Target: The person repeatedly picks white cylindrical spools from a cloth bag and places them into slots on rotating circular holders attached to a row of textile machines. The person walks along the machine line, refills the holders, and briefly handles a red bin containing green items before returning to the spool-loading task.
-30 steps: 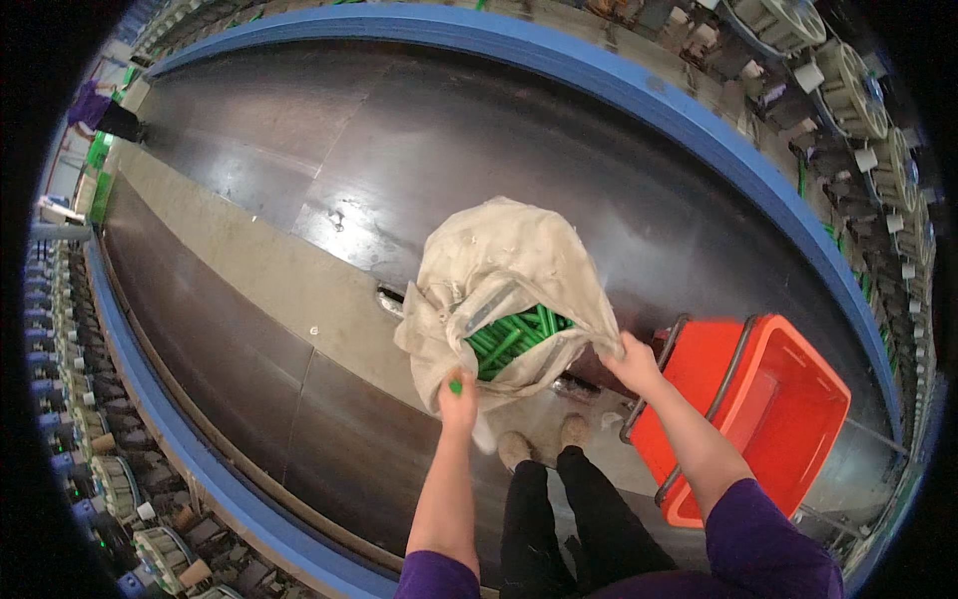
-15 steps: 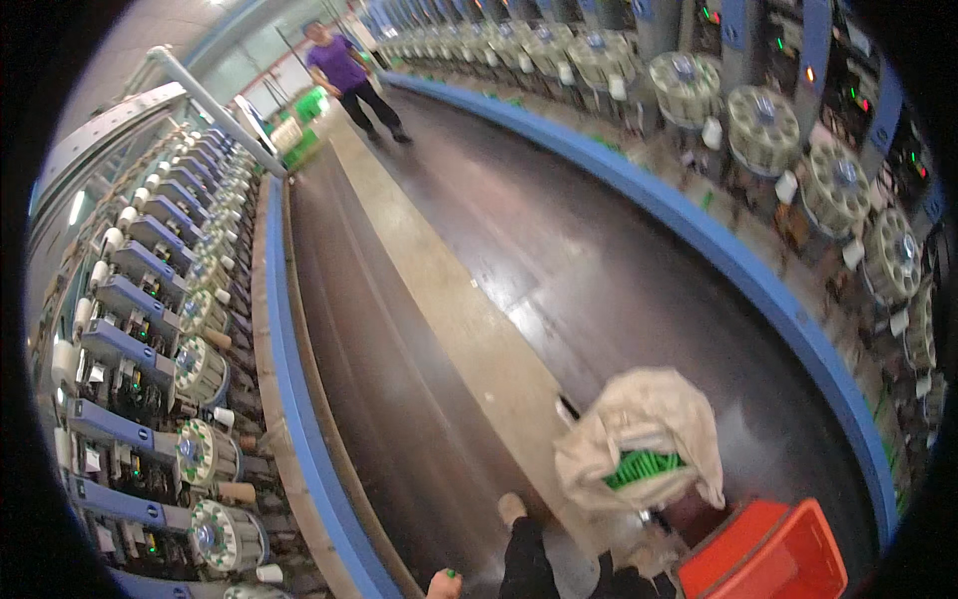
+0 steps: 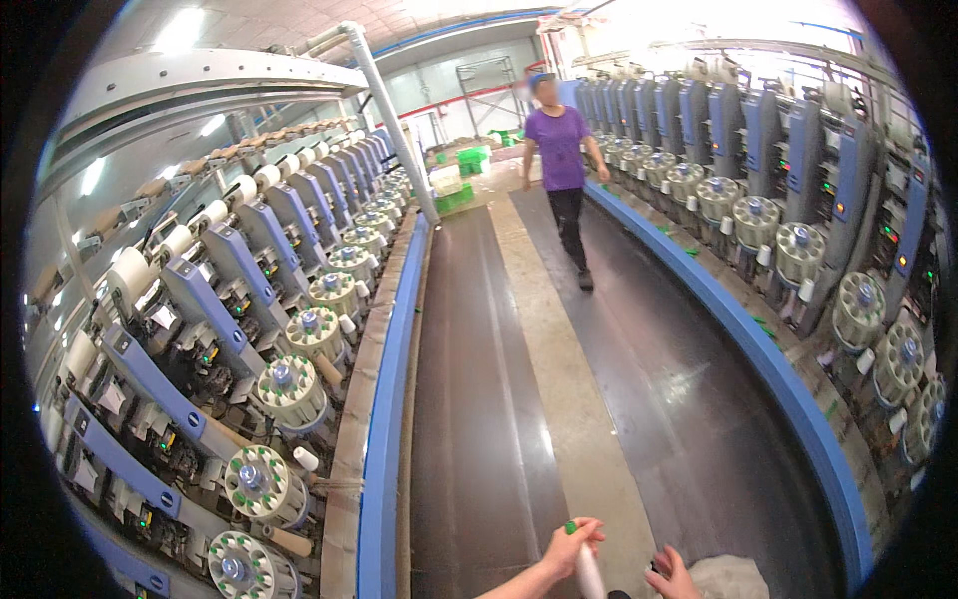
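At the bottom centre, my left hand [image 3: 572, 551] is closed around a yarn bobbin [image 3: 590, 577] wound with white thread; its green tube end sticks out above the fingers. To its right is my right hand [image 3: 675, 576], fingers curled, with a small dark thing at the fingertips that I cannot make out. Just beside that hand, the pale cloth sack [image 3: 730, 577] shows only its upper part at the lower edge.
Winding machines [image 3: 289, 391] with round bobbin magazines line the left, behind a blue rail [image 3: 384, 469]. Another blue rail [image 3: 788, 399] and machine row run along the right. A person in a purple shirt [image 3: 559, 145] walks in the aisle. Green crates [image 3: 472, 160] stand far back.
My view has lifted and turned. The person in purple is nearer. My left hand has come further into view with the bobbin, and my right hand now shows. The red bin has left view.
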